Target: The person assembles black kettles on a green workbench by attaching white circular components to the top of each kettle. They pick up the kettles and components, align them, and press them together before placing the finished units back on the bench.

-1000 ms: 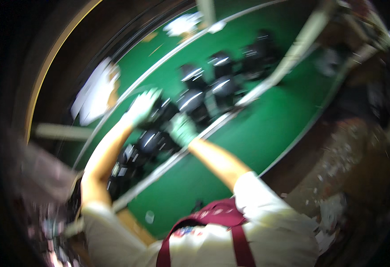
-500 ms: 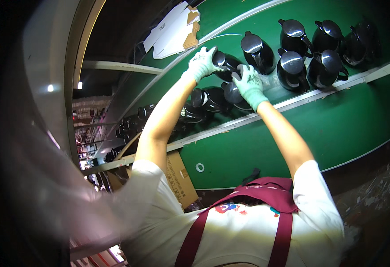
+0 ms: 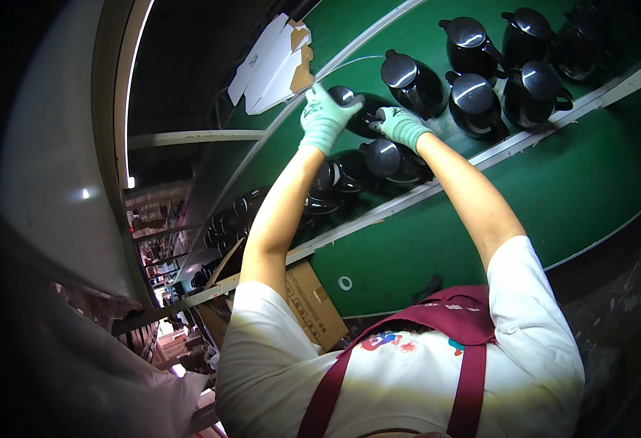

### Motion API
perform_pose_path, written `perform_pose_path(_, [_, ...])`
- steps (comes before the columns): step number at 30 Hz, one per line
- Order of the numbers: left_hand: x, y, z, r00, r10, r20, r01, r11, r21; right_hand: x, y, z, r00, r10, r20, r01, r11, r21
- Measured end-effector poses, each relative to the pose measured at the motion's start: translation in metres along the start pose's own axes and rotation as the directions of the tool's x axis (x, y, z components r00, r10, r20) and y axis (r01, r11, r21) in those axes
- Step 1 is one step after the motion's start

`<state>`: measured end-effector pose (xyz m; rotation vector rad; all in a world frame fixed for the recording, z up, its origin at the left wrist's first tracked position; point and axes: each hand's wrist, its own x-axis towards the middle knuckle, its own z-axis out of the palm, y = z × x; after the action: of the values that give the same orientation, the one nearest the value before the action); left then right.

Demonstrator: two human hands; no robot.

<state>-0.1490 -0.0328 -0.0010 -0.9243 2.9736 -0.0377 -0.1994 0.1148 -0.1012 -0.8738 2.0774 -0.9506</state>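
Observation:
Both my hands wear pale green gloves and meet at one black lidded jug (image 3: 368, 111) on the green conveyor belt. My left hand (image 3: 323, 118) is closed against its lid end, thumb reaching over the top. From the other side my right hand (image 3: 403, 125) grips the jug's side, its fingertips partly hidden. Just nearer to me, under my right wrist, another black jug (image 3: 384, 158) leans with its round lid toward me. A separate jug (image 3: 412, 82) stands a little to the right, beyond my right hand.
Several black jugs (image 3: 474, 102) stand in a group at the right, and more trail off to the left. A metal rail (image 3: 481, 157) runs along the belt. Flattened white cartons (image 3: 273, 66) lie at the far side; a brown box (image 3: 313, 303) and tape roll (image 3: 345, 283) are nearer.
My right hand has moved off the nearer jug's lid onto the farther jug that my left hand holds. The whole view has also shifted slightly.

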Motion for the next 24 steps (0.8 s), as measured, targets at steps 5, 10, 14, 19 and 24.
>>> perform_pose_path(5, [0.015, -0.007, -0.025, 0.931, 0.032, 0.364, 0.079, 0.955, -0.286, -0.006, 0.003, -0.006, 1.000, 0.008, -0.029, -0.006, 0.997, 0.073])
perform_pose_path(10, [0.024, -0.019, -0.001, 0.939, 0.229, 0.257, -0.223, 0.973, -0.050, -0.003, 0.004, 0.001, 0.999, -0.019, -0.038, 0.021, 0.998, 0.057])
perform_pose_path(14, [0.030, -0.016, 0.000, 0.930, 0.149, 0.336, -0.120, 0.987, -0.106, 0.000, 0.006, 0.001, 0.999, -0.003, -0.032, 0.005, 0.998, 0.059])
perform_pose_path(19, [0.028, -0.026, 0.003, 0.919, 0.249, 0.305, -0.255, 0.967, -0.022, -0.003, 0.000, 0.002, 1.000, -0.005, -0.005, 0.005, 0.998, 0.065])
perform_pose_path(24, [0.015, 0.006, -0.035, 0.908, 0.232, 0.349, -0.292, 0.947, 0.131, -0.002, 0.008, 0.004, 0.998, -0.002, -0.055, 0.006, 0.997, 0.073])
